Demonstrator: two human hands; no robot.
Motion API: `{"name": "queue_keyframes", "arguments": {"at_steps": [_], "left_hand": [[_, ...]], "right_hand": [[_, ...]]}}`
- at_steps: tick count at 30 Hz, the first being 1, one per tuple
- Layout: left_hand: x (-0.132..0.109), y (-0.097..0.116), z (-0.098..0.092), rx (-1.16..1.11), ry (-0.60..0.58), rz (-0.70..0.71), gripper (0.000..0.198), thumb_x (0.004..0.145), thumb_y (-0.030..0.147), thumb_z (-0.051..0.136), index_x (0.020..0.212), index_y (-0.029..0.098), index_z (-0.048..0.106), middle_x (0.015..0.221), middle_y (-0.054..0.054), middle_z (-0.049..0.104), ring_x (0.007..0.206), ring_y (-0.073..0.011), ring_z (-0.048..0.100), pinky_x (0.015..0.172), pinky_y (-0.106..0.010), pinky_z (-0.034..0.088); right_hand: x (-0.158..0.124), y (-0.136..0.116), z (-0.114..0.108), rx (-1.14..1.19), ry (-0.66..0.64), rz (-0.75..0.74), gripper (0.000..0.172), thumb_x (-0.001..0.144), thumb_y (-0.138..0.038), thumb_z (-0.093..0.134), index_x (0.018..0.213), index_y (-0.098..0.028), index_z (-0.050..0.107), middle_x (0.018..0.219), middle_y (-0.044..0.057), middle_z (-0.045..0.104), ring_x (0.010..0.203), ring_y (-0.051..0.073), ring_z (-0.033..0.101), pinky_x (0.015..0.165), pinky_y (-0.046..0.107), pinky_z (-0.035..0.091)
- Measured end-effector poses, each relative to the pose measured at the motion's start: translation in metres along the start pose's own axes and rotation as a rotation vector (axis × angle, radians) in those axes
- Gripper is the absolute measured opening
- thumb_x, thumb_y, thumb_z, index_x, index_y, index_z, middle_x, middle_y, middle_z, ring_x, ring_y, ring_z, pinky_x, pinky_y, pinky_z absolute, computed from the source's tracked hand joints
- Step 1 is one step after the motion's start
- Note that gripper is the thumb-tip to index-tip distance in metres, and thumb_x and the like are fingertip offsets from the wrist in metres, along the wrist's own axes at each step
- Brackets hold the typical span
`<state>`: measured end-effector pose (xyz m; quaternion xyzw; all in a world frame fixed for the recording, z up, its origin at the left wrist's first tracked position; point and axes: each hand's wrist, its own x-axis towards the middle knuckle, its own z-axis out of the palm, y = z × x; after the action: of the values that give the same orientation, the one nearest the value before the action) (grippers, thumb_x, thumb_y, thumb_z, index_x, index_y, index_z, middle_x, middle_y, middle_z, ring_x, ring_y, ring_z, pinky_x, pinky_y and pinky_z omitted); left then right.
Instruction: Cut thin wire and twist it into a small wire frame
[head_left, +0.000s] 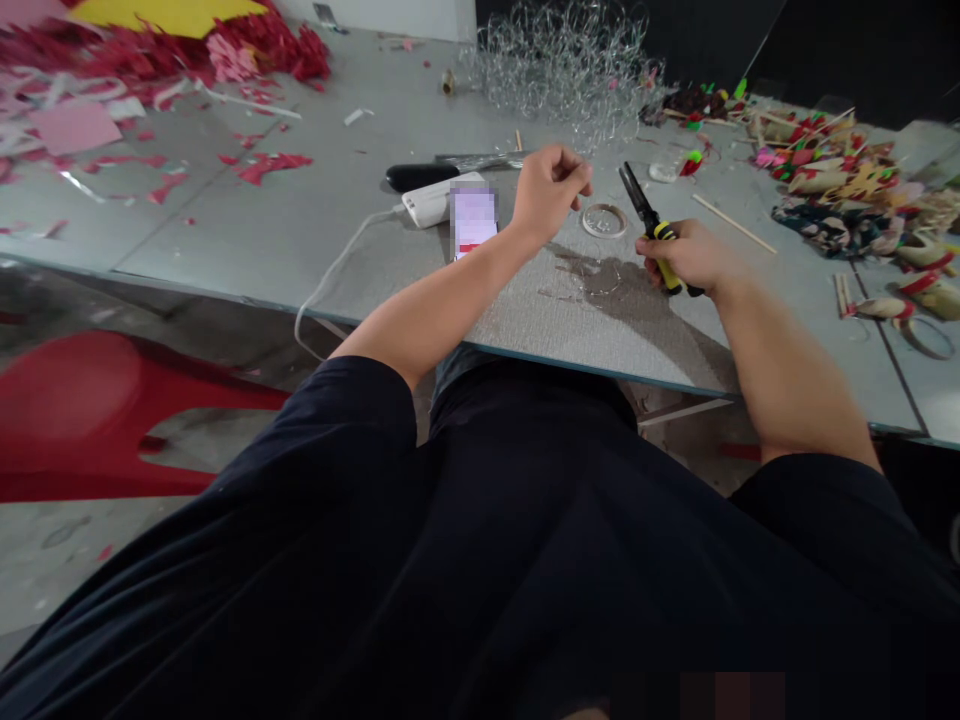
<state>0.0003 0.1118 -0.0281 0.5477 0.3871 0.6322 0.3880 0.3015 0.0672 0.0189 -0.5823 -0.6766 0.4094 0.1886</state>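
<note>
My right hand (694, 258) is wrapped around the yellow-and-black handles of a pair of long-nose pliers (641, 200). The dark jaws of the pliers point away from me and to the left, above the table. To the left, my left hand (551, 190) is raised with its fingers curled in a pinch; whatever may be between the fingertips is too small to make out. Between the two hands lies a pale ring (604, 221), like a tape roll, with small clear bits inside. Thin wire pieces (600, 285) lie in the shadow nearer to me.
Behind my hands sits a big heap of curled silvery wire (566, 65). A black-handled knife (422, 178), a white power bank (435, 203) with a cable and a phone (474, 215) lie left. Bamboo crafts (832, 190) crowd the right; red paper scraps (274, 165) the far left.
</note>
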Motion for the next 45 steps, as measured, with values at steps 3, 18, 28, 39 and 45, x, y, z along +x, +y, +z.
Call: {"name": "queue_keyframes", "arguments": {"at_steps": [3,18,28,39,45], "left_hand": [[-0.002,0.008,0.003,0.005,-0.008,-0.054,0.045,0.087,0.077,0.097,0.081,0.043,0.069,0.098,-0.005,0.091,0.114,-0.0409,0.087,0.101,-0.066,0.067],[0.008,-0.018,0.007,0.045,-0.070,0.051,0.034,0.104,0.060,0.087,0.083,0.039,0.072,0.092,-0.006,0.086,0.082,-0.0320,0.076,0.091,-0.059,0.066],[0.001,-0.016,0.010,0.098,-0.119,0.014,0.029,0.105,0.051,0.086,0.080,0.040,0.074,0.091,-0.005,0.087,0.085,-0.0329,0.078,0.096,-0.059,0.068],[-0.004,-0.002,0.013,0.141,-0.107,-0.050,0.033,0.104,0.039,0.086,0.075,0.040,0.071,0.084,-0.003,0.085,0.085,-0.0317,0.081,0.093,-0.058,0.071],[0.002,-0.016,0.011,0.116,-0.121,-0.035,0.032,0.103,0.053,0.088,0.077,0.041,0.072,0.089,-0.005,0.088,0.086,-0.0335,0.079,0.099,-0.062,0.074]], "right_hand": [[0.006,0.006,-0.002,-0.002,0.000,-0.029,0.067,0.101,-0.084,0.105,0.097,-0.029,0.067,0.082,0.008,0.073,0.073,0.026,0.067,0.069,0.043,0.056],[-0.001,0.000,0.000,-0.152,-0.026,-0.081,0.070,0.108,-0.091,0.097,0.093,-0.030,0.065,0.082,0.008,0.074,0.072,0.025,0.064,0.071,0.045,0.055],[0.001,0.003,0.001,-0.188,-0.021,-0.092,0.061,0.108,-0.081,0.099,0.090,-0.030,0.071,0.084,0.009,0.076,0.071,0.025,0.066,0.063,0.043,0.054],[0.002,0.003,0.001,-0.236,-0.027,-0.122,0.059,0.111,-0.074,0.098,0.085,-0.029,0.070,0.081,0.009,0.076,0.067,0.024,0.065,0.062,0.042,0.054],[0.003,0.006,0.000,-0.234,-0.036,-0.131,0.070,0.105,-0.091,0.099,0.086,-0.031,0.069,0.081,0.009,0.076,0.067,0.026,0.064,0.063,0.047,0.059]]}}
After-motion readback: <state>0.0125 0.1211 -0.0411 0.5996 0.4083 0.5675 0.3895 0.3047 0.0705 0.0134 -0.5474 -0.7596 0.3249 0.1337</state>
